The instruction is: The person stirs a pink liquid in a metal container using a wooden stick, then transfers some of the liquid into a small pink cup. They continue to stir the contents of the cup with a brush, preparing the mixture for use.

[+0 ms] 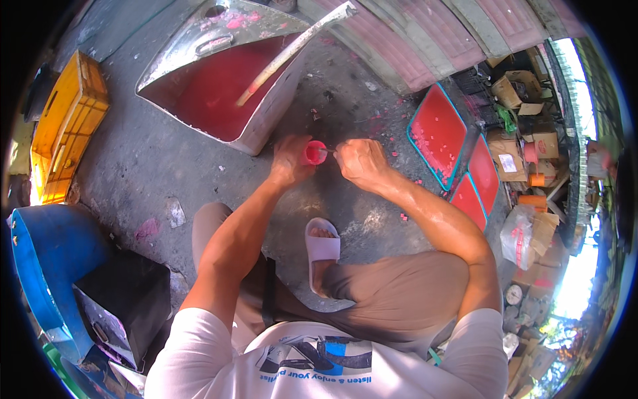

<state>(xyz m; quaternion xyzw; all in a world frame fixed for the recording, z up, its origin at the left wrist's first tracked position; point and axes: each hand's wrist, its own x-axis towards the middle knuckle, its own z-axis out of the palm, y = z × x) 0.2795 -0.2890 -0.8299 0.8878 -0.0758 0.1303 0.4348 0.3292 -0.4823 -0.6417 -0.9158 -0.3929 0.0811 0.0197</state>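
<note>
My left hand (290, 161) is wrapped round a small bright pink cup (315, 153), held over the grey floor in front of me. The cup's round mouth faces up, with pink inside it. At its right side my right hand (362, 163) is closed, its fingers pinched on a thin stick-like thing that reaches to the cup's mouth; its kind is too small to make out. Just beyond my hands stands a metal tub (258, 136) with red liquid (216, 83) in it. A long pale pole (296, 50), red-stained at its low end, leans in the tub.
To the right lie blue-rimmed trays (435, 130) of red material, one with small pieces on it. Cardboard boxes (508, 156) crowd the far right. An orange crate (70, 126), a blue drum (60, 266) and a black box (126, 292) stand on the left.
</note>
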